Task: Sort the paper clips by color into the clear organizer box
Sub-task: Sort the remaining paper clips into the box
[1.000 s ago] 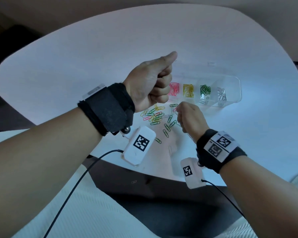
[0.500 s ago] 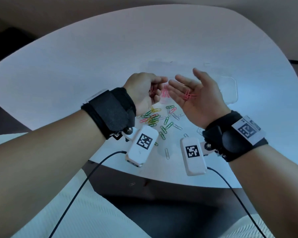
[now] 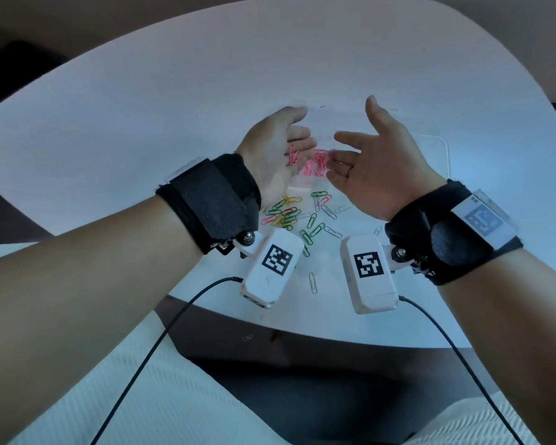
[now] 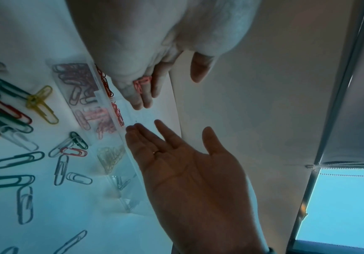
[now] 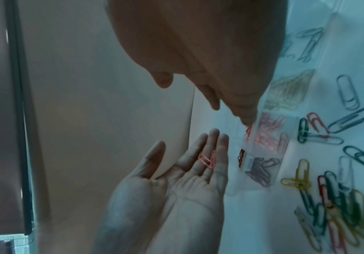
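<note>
- left hand (image 3: 278, 149) palm up, fingers straight, pink clips (image 3: 293, 154) resting on them, above clear organizer box (image 3: 443, 149)
- right hand (image 3: 376, 165) flat, empty
- tip left hand slowly over pink compartment (image 4: 103, 118), avoid neighbouring cells
- loose clips (image 3: 302, 220) near on counter (image 3: 174, 107)

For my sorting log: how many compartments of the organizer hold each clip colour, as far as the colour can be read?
Compartments of the clear organizer box, by colour:
red paper clips: 1
pink paper clips: 1
yellow paper clips: 1
Total: 3 readable. The clips in the compartments beyond the yellow one are too faint to tell their colour.
</note>
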`<state>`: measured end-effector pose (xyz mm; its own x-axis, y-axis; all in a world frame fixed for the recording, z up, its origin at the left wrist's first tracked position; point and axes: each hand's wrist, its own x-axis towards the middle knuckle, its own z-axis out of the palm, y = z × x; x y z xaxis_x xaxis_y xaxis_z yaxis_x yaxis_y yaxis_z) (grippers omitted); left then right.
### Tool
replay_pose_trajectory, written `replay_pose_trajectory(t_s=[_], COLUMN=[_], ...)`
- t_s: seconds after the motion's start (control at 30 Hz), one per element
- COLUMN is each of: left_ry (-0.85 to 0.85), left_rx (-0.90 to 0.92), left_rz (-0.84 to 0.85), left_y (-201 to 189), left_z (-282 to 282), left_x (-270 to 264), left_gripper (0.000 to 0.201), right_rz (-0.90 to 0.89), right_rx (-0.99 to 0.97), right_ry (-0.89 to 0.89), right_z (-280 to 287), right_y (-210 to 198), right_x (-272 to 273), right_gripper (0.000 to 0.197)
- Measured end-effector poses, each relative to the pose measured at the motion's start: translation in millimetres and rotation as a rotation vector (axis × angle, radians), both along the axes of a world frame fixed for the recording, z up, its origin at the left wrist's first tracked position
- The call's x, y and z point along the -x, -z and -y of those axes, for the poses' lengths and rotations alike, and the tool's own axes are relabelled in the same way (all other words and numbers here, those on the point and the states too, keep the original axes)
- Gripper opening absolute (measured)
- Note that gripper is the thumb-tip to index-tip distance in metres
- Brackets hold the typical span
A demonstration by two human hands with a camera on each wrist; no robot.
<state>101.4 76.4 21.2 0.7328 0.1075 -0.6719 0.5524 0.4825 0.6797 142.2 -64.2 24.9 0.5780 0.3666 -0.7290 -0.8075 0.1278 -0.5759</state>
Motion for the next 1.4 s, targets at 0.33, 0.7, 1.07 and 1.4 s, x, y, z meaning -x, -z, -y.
replay_pose_trajectory(t_s=[0.33,0.7,1.07,1.4], left_ry=[0.285,0.927,1.067,1.085], left_rx=[-0.295,-1.108,-1.336,-1.297], left_rz=[0.275,0.506,0.732,0.502], left_y=[13,44,98,87], left_z=[9,20,6,6], left_x=[14,43,40,36], left_gripper=[0.039,0.019,0.028,0.024], right_rz=[0.218,0.952,0.866,0.145], right_rx=[0.135,1.028,1.13,0.305], right_ry=[0.08,-0.752,-0.754,-0.013], right_z=[30,47,49,59], right_y=[2,67,80,59], right_x=[18,36,44,47], right_gripper=[0.018,0.028,0.034,0.027])
